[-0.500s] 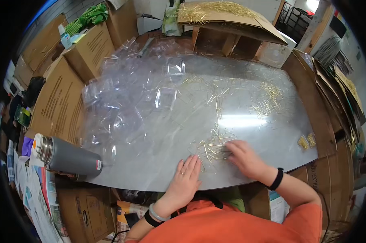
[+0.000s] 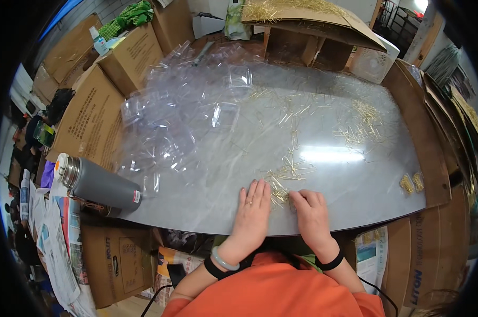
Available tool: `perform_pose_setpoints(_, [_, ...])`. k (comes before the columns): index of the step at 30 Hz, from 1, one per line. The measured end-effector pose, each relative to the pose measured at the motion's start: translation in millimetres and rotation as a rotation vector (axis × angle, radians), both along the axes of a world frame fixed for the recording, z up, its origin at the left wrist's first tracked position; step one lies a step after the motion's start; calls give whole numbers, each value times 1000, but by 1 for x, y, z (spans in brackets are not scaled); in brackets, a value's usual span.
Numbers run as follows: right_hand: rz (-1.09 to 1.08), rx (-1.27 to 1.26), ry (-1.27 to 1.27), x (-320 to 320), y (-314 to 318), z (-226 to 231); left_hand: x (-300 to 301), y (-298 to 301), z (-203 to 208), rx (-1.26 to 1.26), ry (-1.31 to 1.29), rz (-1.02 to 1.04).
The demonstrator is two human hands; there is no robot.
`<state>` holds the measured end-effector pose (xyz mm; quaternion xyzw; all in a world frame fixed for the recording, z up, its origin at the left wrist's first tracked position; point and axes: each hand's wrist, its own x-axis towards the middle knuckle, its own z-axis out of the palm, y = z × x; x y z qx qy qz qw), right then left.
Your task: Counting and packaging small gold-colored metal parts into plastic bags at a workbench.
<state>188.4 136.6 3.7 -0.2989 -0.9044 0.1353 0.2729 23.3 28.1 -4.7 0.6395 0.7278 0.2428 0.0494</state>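
Workshop — grey table (image 2: pixel 212 195), loose gold-coloured wire pieces (image 2: pixel 279 191), clear plastic boxes (image 2: pixel 170 105), cardboard cartons (image 2: pixel 136 55).

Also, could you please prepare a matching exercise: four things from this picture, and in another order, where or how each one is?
1. left hand
2. grey flask
3. clear plastic boxes
4. two small gold bunches

A. in a wide heap
B. near the table's right edge
C. palm down, fingers stretched beside gold pieces
D. at the table's near left corner

Pairs: 1-C; 2-D; 3-A; 4-B
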Motion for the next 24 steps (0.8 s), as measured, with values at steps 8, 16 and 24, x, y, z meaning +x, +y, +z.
perform_pose_setpoints(8, [-90, 45, -87, -1, -17, 16, 38, -13, 17, 20, -507, -204])
perform_pose_setpoints(16, [248, 46, -90, 9, 9, 1, -2, -23, 14, 42, -240, -196])
perform_pose_setpoints(24, [60, 0, -44, 32, -1, 31, -17, -6, 19, -36, -85, -40])
